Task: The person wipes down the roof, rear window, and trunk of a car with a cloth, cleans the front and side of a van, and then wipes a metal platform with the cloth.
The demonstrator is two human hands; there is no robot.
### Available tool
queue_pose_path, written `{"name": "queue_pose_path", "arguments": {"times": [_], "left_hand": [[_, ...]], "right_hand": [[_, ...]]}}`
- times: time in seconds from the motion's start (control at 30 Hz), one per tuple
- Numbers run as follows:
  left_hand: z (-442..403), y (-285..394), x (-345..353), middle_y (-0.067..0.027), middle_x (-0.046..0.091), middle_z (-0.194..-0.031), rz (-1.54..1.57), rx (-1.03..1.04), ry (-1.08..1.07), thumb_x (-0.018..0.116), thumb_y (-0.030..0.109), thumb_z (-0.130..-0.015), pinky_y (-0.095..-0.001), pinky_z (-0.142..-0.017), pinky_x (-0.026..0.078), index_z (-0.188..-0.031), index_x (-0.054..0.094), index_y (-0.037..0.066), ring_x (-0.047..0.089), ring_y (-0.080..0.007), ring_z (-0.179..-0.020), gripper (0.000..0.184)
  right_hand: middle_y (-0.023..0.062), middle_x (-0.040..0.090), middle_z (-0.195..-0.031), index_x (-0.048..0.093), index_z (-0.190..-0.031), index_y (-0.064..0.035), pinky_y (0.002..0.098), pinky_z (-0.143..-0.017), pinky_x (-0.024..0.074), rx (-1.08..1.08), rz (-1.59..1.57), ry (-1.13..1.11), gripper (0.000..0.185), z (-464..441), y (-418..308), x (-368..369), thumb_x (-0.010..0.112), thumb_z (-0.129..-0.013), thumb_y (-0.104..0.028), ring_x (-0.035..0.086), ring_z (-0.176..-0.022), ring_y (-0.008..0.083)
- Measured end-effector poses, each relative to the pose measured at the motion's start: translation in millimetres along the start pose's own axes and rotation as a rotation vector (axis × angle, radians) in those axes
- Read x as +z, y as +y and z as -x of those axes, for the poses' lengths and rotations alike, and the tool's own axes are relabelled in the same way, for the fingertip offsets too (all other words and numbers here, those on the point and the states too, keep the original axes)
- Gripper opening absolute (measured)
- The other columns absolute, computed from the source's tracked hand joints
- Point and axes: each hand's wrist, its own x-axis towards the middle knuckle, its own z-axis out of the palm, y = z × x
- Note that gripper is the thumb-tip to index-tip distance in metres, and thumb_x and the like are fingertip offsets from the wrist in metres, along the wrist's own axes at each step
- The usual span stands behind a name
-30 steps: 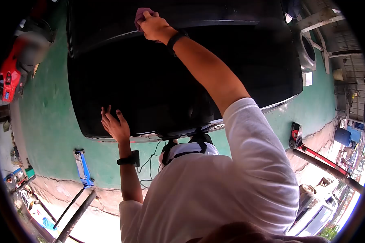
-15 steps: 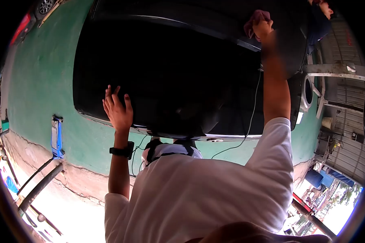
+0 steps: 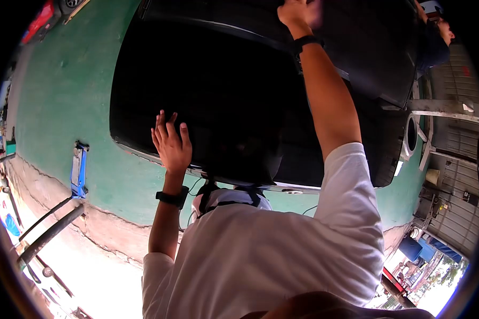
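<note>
The glossy black panel of a car (image 3: 207, 85) fills the middle of the view, with a shiny badge near its close edge. Toward the panel's near left edge, my left hand (image 3: 173, 146) lies with its fingers spread, touching the dark surface. Across the car, at the top of the view, my right hand (image 3: 294, 13) is closed on a purple cloth (image 3: 315, 14). Only a blurred bit of the cloth shows beside the fingers, and the frame edge cuts off the rest. Dark bands circle both wrists.
On the green floor (image 3: 58, 101) to the left stands a blue floor jack (image 3: 79, 173). Another person (image 3: 434, 45) is at the car's far right. A pale-rimmed wheel (image 3: 410, 135) stands right of the car. Part of a red car (image 3: 39, 22) shows upper left.
My right hand has swept left and farther up over the car with the cloth, and its wristband now shows. My left hand keeps its place on the panel; the view has shifted slightly.
</note>
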Motion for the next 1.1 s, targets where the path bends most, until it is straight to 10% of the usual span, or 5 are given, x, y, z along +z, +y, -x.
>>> {"name": "queue_pose_path", "arguments": {"times": [0.17, 0.33, 0.73, 0.97, 1.1], "left_hand": [[-1.7, 2.5, -1.2, -0.0177, 0.042, -0.150, 0.030, -0.015, -0.007, 0.040, 0.037, -0.104, -0.0536, -0.117, 0.021, -0.132, 0.057, 0.007, 0.036, -0.0349, -0.142, 0.045], [-1.6, 2.8, 0.3, -0.0181, 0.044, -0.149, 0.047, -0.019, -0.004, 0.043, 0.034, -0.103, -0.0530, -0.117, 0.023, -0.129, 0.058, 0.007, 0.038, -0.0353, -0.141, 0.040], [1.5, 1.4, 1.7, -0.0199, 0.043, -0.149, 0.055, 0.017, 0.011, 0.046, 0.035, -0.101, -0.0562, -0.117, 0.022, -0.130, 0.057, 0.007, 0.036, -0.0354, -0.143, 0.042], [4.4, -1.7, 7.5, -0.0208, 0.041, -0.150, 0.064, 0.052, 0.028, 0.046, 0.037, -0.101, -0.0577, -0.116, 0.021, -0.132, 0.056, 0.007, 0.035, -0.0361, -0.143, 0.044], [5.4, -5.4, 14.0, -0.0200, 0.045, -0.148, 0.022, 0.070, 0.049, 0.049, 0.038, -0.100, -0.0577, -0.115, 0.025, -0.131, 0.056, 0.008, 0.038, -0.0351, -0.141, 0.044]], "right_hand": [[0.0057, 0.043, -0.152, 0.059, -0.136, -0.0301, 0.0694, -0.112, 0.0225, -0.683, 0.005, -0.269, 0.041, 67.0, -173.3, 58.1, 0.050, -0.096, -0.026, 0.032, -0.142, 0.0445], [0.0048, 0.053, -0.142, 0.065, -0.128, -0.0183, 0.0664, -0.107, 0.0319, -0.542, -0.084, -0.150, 0.038, 98.3, -231.9, 79.1, 0.049, -0.094, -0.026, 0.044, -0.135, 0.0404], [-0.0098, 0.031, -0.157, 0.051, -0.140, -0.0403, 0.0486, -0.107, 0.0479, -0.409, -0.181, -0.393, 0.054, 74.0, -22.2, 12.1, 0.060, -0.088, -0.029, 0.043, -0.129, 0.0355], [0.0201, 0.038, -0.149, 0.046, -0.145, -0.0241, 0.0431, -0.112, 0.0388, -0.181, -0.155, -0.402, 0.058, 97.7, 138.3, -46.2, 0.062, -0.090, -0.031, 0.042, -0.135, 0.0418], [0.0164, 0.045, -0.145, 0.046, -0.144, -0.0220, 0.0441, -0.088, 0.0582, 0.246, 0.034, -0.669, 0.057, 103.6, 217.9, -82.4, 0.063, -0.091, -0.036, 0.056, -0.121, 0.0393]]}}
